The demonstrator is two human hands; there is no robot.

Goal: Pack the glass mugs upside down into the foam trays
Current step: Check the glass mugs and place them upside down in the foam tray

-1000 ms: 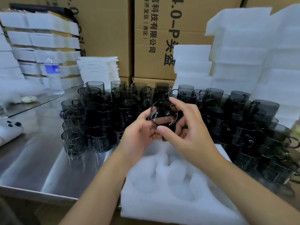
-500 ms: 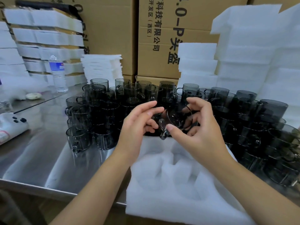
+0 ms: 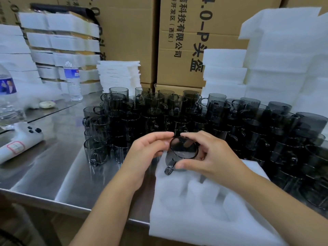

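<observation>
Smoky grey glass mug [image 3: 183, 148]: gripped by fingers of left hand [image 3: 147, 155] and right hand [image 3: 214, 157]. White foam tray [image 3: 195, 215] beneath fingers: pockets seemingly unfilled. Massed grey mugs [image 3: 159, 112] beyond fingers: unpacked.

A person's right hand [image 3: 215, 161] is gripping a smoky grey glass mug [image 3: 183, 148], thumb below and fingers over its top. The left hand [image 3: 148, 154] is curling its fingers against the mug's left side. The mug is being held tilted, one round end facing the camera and its handle pointing down-left. It is hovering just above the far edge of a white foam tray with moulded pockets [image 3: 195, 213]. The tray is lying on a shiny steel table [image 3: 53, 167]. Behind the hands, a crowd of matching grey mugs [image 3: 156, 110] is standing stacked. White foam stacks [image 3: 284, 64] and brown cardboard boxes [image 3: 179, 20] are rising beyond.
</observation>
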